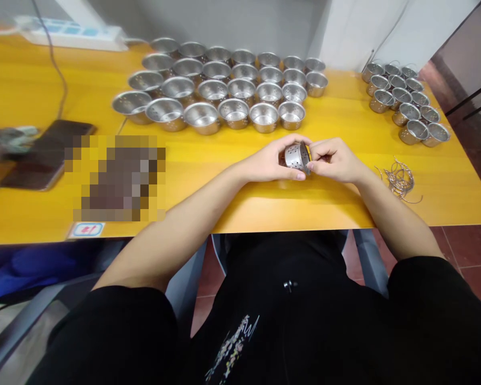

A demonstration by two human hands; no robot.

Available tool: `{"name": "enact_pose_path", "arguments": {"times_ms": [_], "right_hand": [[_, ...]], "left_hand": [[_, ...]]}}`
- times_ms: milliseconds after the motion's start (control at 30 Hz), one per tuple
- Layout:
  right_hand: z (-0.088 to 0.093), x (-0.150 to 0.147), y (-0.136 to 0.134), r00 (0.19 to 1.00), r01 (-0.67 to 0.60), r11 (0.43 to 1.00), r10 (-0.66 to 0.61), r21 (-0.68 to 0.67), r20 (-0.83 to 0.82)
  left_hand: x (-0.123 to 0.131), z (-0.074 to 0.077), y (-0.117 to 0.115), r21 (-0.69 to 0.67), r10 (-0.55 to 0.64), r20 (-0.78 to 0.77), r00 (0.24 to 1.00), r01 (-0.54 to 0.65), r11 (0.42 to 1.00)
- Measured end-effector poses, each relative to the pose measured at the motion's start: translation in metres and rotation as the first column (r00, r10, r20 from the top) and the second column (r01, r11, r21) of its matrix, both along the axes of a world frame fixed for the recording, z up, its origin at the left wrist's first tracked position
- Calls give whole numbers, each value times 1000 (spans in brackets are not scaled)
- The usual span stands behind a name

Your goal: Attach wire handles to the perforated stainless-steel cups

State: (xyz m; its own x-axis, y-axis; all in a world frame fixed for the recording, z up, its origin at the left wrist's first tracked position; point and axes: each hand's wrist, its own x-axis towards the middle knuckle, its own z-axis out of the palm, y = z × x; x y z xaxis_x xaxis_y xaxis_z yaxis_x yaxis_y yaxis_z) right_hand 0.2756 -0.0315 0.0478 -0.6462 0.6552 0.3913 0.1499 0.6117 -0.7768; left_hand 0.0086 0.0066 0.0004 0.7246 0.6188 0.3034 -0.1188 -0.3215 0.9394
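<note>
Close to the near edge of the yellow wooden table [232,208], the left hand [270,163] and right hand [334,160] both close around one small perforated steel cup [297,156], tipped on its side between them so the fingertips reach its rim. A loose heap of thin wire loops [398,179] lies just right of the right hand, within easy reach. Farther back, rows of matching steel cups [224,88] stand upright, and a smaller cluster of steel cups [406,101] sits apart at the far right, seemingly sorted separately.

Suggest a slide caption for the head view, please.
Both hands, left hand and right hand, hold a perforated metal cup above a yellow table.
</note>
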Motion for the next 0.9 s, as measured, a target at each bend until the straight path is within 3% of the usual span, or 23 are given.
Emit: {"name": "enact_pose_path", "arguments": {"times_ms": [900], "right_hand": [[-3,-4,-3,997,53,998,-51,-22,53]], "left_hand": [[-2,-1,1,60,7,-23,1000,-6,998]]}}
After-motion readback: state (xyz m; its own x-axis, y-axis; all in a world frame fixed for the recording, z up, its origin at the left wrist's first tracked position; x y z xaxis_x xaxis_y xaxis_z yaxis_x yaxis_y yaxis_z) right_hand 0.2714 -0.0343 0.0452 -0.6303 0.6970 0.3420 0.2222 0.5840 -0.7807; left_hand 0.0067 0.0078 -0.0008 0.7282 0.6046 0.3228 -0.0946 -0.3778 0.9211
